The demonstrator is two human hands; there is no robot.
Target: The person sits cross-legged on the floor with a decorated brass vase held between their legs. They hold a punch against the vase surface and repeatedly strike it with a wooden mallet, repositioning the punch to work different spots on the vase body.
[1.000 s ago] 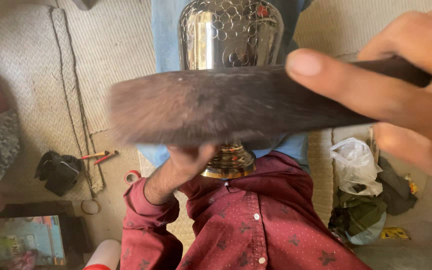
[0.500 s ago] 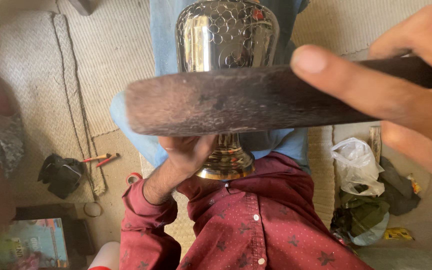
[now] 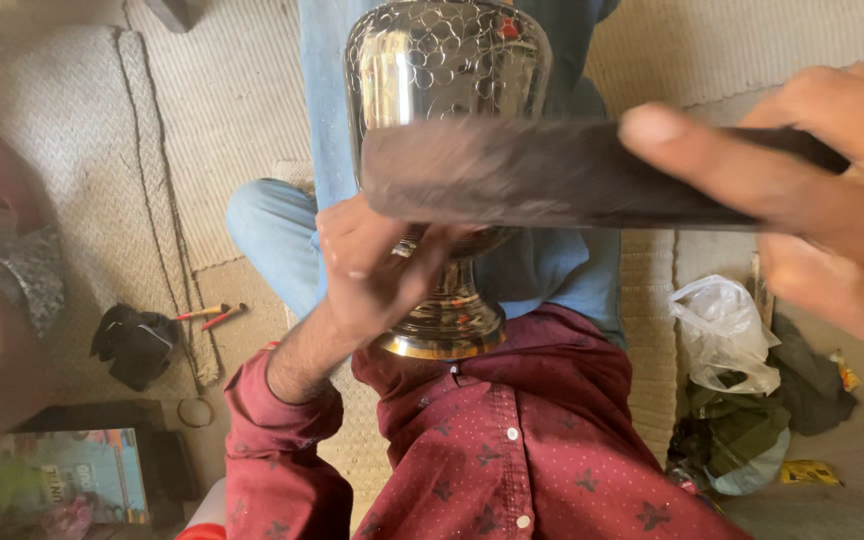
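Just past the right hand (image 3: pixel 832 200) fingertips, dark wooden mallet (image 3: pixel 552 175) gripped, now swung rightward, closer over silver vase (image 3: pixel 447 90) propped on the lap, stem clasped by left hand (image 3: pixel 372 265).

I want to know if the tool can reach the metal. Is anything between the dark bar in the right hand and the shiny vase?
Nothing visible: the dark bar lies directly across the vase. The left hand grips lower, near the stem.

Your left hand (image 3: pixel 372 270) reaches forward from a rolled-up dark red sleeve, fingers curled and closed in a grip, forearm angled up from the lower left. Your right hand (image 3: pixel 812 200) sits close to the camera, blurred, thumb and fingers clamped shut.
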